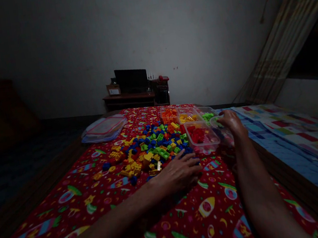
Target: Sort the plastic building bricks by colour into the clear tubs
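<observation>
A heap of small plastic bricks in blue, yellow, green, red and orange lies on a red patterned cloth. My left hand rests flat on the cloth at the near edge of the heap, fingers stretched toward the blue bricks. My right hand reaches over a clear container at the right, fingers curled downward; what they hold is hidden. Beside it stands a clear tub of red bricks. Behind are tubs of orange bricks, yellow bricks and green bricks.
A stack of clear lids lies at the far left of the cloth. A chequered mat spreads to the right. Against the back wall stands a low wooden shelf with a dark screen. The room is dim.
</observation>
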`<action>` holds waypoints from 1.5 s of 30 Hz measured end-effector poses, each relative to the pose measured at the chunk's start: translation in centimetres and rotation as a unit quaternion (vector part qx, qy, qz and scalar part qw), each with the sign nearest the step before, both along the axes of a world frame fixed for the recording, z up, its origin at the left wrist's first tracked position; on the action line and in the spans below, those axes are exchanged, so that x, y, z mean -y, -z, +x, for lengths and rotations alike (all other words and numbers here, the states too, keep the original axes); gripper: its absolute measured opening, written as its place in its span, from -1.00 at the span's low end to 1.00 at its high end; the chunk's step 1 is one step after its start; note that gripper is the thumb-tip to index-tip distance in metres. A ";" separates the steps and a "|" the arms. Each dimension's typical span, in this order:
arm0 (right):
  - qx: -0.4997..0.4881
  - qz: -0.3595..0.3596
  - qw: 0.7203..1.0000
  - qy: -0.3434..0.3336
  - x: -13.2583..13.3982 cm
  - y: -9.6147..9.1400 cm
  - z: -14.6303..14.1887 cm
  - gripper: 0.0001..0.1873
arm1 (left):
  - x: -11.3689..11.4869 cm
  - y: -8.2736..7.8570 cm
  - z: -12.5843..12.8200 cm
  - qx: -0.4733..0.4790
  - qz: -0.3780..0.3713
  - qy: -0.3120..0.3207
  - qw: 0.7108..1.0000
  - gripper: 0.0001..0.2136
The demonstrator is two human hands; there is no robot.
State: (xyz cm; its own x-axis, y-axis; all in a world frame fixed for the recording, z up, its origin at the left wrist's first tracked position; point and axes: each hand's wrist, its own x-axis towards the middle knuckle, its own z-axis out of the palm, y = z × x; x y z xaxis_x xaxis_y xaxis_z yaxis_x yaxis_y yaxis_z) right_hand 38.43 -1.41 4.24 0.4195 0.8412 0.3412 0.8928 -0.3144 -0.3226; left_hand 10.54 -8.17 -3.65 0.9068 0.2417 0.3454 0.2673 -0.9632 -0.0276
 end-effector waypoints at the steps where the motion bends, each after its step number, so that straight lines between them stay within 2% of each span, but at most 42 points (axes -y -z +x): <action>1: 0.005 0.026 1.000 -0.010 -0.1 -0.3 -0.3 -0.58 | 0.3 0.3 0.1 -0.012 0.014 -0.002 1.000 -0.77; 4: 0.017 0.096 0.994 -0.044 -0.3 -1.0 -1.6 -0.63 | 0.4 0.7 0.0 -0.025 0.055 -0.034 0.998 -0.78; 7: 0.021 0.136 0.986 -0.089 -0.4 -1.7 -3.4 -0.65 | -0.6 0.7 -0.6 -0.031 0.083 -0.079 0.993 -0.81; 12: 0.012 0.128 0.980 -0.152 -0.1 -2.2 -6.4 -0.69 | -2.4 -0.4 -1.8 -0.042 0.087 -0.117 0.988 -0.80; 16: 0.020 0.122 0.972 -0.197 -0.2 -1.7 -8.7 -0.73 | -4.2 -1.5 -3.4 -0.004 0.082 -0.160 0.984 -0.78; 20: -0.012 0.081 0.948 -0.307 0.1 -1.1 -11.4 -0.77 | -7.0 -1.7 -6.1 0.080 -0.009 -0.202 0.976 -0.75; 24: -0.030 0.033 0.923 -0.383 0.8 -0.6 -13.8 -0.70 | -9.3 -1.8 -8.4 0.153 -0.116 -0.230 0.954 -0.68; 29: 0.030 0.006 0.903 -0.428 0.7 1.0 -15.5 -0.69 | -10.4 -2.5 -10.0 0.190 -0.148 -0.258 0.936 -0.70; 35: 0.064 0.031 0.859 -0.506 -0.7 5.0 -17.0 -0.56 | -10.5 -3.3 -11.3 0.233 -0.177 -0.296 0.909 -0.67; 37: 0.067 0.017 0.850 -0.522 -1.1 5.8 -17.3 -0.57 | -10.4 -3.6 -11.5 0.242 -0.187 -0.306 0.902 -0.67; 39: 0.060 0.010 0.853 -0.518 -1.3 6.1 -17.3 -0.58 | -10.3 -3.9 -11.6 0.251 -0.193 -0.312 0.896 -0.68; 42: 0.026 0.025 0.874 -0.484 -1.1 5.5 -17.0 -0.59 | -10.1 -4.3 -11.6 0.252 -0.196 -0.313 0.895 -0.71; 45: -0.021 0.052 0.881 -0.469 -0.9 4.7 -16.7 -0.65 | -10.0 -4.5 -11.7 0.255 -0.207 -0.311 0.892 -0.73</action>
